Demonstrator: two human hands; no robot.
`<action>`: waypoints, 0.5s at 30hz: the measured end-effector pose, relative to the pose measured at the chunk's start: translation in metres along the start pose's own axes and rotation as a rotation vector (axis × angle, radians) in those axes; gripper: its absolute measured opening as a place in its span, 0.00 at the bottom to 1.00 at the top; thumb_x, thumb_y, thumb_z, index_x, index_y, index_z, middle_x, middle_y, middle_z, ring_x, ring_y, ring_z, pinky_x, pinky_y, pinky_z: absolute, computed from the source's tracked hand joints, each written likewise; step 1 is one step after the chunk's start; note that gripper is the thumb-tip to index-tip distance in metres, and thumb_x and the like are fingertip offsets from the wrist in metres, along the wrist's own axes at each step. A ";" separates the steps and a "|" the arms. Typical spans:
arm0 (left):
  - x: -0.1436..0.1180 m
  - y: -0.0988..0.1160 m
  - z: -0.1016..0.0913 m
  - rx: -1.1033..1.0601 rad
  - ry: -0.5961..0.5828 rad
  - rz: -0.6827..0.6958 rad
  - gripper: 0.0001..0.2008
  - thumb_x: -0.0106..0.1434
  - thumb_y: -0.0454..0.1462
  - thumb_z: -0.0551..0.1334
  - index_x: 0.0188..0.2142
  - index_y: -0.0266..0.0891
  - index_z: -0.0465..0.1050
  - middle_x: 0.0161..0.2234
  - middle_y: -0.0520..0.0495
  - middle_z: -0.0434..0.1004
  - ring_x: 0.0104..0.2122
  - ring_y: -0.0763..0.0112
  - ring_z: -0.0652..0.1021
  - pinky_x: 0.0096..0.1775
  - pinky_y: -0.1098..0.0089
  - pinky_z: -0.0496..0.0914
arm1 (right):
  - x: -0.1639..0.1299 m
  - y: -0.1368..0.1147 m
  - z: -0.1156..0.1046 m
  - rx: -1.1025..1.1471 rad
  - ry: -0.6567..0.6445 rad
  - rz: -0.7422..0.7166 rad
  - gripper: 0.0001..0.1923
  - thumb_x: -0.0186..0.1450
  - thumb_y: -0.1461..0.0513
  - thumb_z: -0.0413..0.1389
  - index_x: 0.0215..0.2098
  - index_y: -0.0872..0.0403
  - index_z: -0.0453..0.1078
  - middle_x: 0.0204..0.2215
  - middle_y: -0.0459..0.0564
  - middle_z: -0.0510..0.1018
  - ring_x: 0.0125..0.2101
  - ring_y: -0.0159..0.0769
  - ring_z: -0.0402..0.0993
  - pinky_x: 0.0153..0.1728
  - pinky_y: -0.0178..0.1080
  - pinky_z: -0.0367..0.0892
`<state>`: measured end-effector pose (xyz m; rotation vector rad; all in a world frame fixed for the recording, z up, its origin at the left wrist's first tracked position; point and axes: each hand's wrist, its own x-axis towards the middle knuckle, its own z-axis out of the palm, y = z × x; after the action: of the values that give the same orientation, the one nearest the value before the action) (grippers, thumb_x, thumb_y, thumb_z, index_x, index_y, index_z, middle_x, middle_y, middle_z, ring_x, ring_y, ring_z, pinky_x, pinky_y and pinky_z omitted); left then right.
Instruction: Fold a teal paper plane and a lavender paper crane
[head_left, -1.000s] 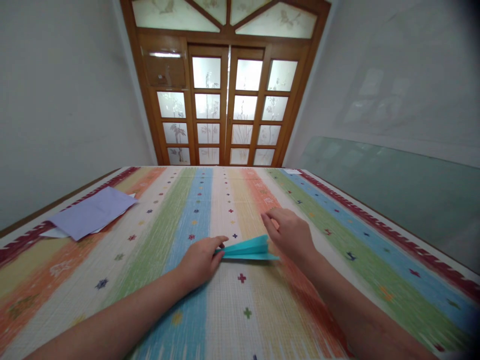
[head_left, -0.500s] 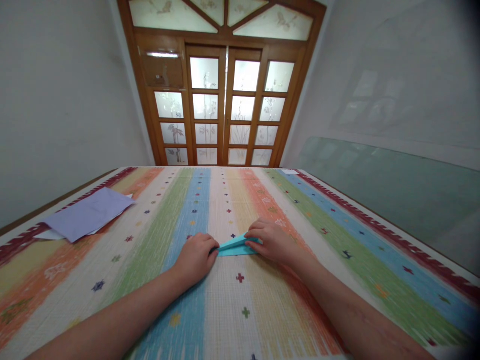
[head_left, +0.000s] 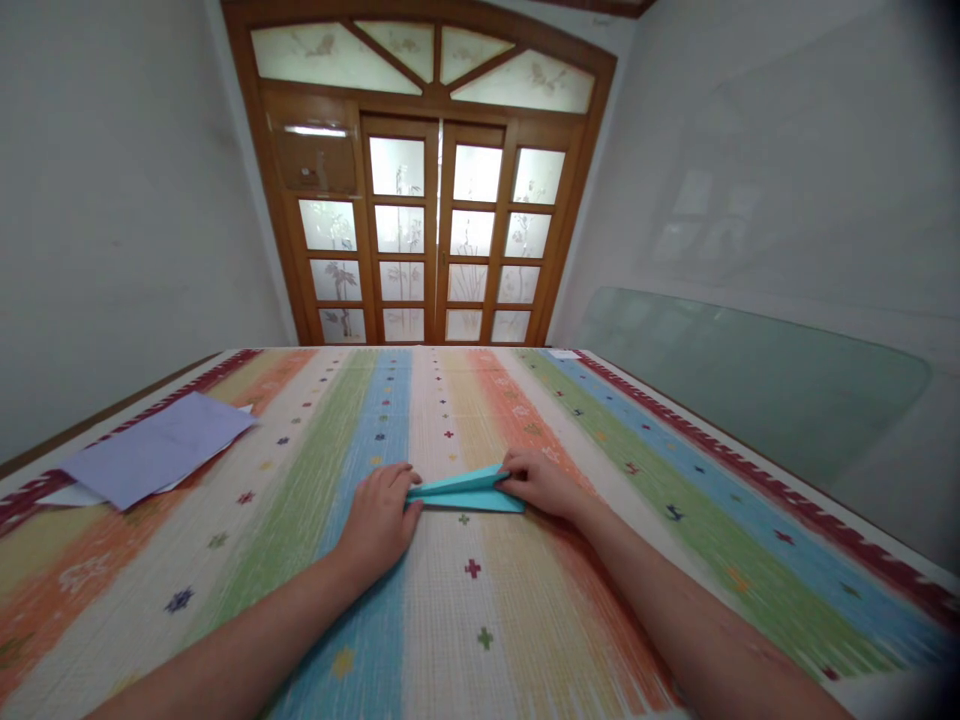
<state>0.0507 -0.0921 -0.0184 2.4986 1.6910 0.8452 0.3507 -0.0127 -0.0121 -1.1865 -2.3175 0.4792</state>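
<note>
A folded piece of turquoise paper, long and narrow with a pointed left end, lies low over the striped tablecloth between my hands. My left hand pinches the pointed end between thumb and fingers. At the wider right end, my right hand grips the upper folded layer. The lower layer stretches out flat beneath it, its right corner near the right hand. My fingertips hide both ends of the paper in part.
To the left on the table lies a lavender sheet over white paper. A small white slip sits at the far right edge. Beyond the table stands a wooden door with glass panes; a greenish glass panel leans at the right wall.
The camera view has tilted up slightly. My right hand has shifted a little away from the left one, and more of the turquoise paper shows between them, its upper layer lifted.
</note>
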 end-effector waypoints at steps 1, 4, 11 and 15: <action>-0.001 0.000 0.001 0.016 0.042 0.007 0.16 0.65 0.35 0.58 0.52 0.38 0.70 0.57 0.39 0.69 0.57 0.54 0.68 0.58 0.50 0.61 | 0.001 0.005 0.000 -0.001 0.055 0.044 0.09 0.60 0.57 0.59 0.28 0.55 0.76 0.27 0.46 0.75 0.29 0.33 0.70 0.32 0.32 0.62; -0.005 0.005 0.004 0.044 0.092 0.071 0.24 0.64 0.34 0.58 0.60 0.39 0.62 0.64 0.38 0.60 0.63 0.53 0.60 0.63 0.46 0.53 | 0.003 0.025 0.002 -0.031 0.307 0.237 0.18 0.66 0.54 0.50 0.30 0.58 0.75 0.24 0.47 0.73 0.27 0.35 0.68 0.28 0.34 0.59; -0.010 0.017 0.009 -0.007 -0.102 0.204 0.24 0.63 0.34 0.57 0.59 0.40 0.64 0.65 0.39 0.59 0.65 0.54 0.58 0.63 0.49 0.56 | 0.006 0.051 0.008 -0.048 0.557 0.459 0.22 0.63 0.49 0.48 0.25 0.56 0.72 0.19 0.46 0.71 0.22 0.36 0.66 0.24 0.34 0.56; -0.009 0.017 0.010 -0.028 -0.190 0.149 0.19 0.65 0.36 0.57 0.54 0.39 0.70 0.59 0.38 0.68 0.60 0.55 0.67 0.61 0.50 0.59 | 0.005 0.053 0.009 -0.077 0.589 0.509 0.23 0.63 0.48 0.47 0.25 0.56 0.73 0.20 0.47 0.73 0.23 0.37 0.68 0.24 0.35 0.57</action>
<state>0.0672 -0.1038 -0.0255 2.6167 1.4412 0.6109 0.3777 0.0203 -0.0453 -1.6920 -1.5447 0.1670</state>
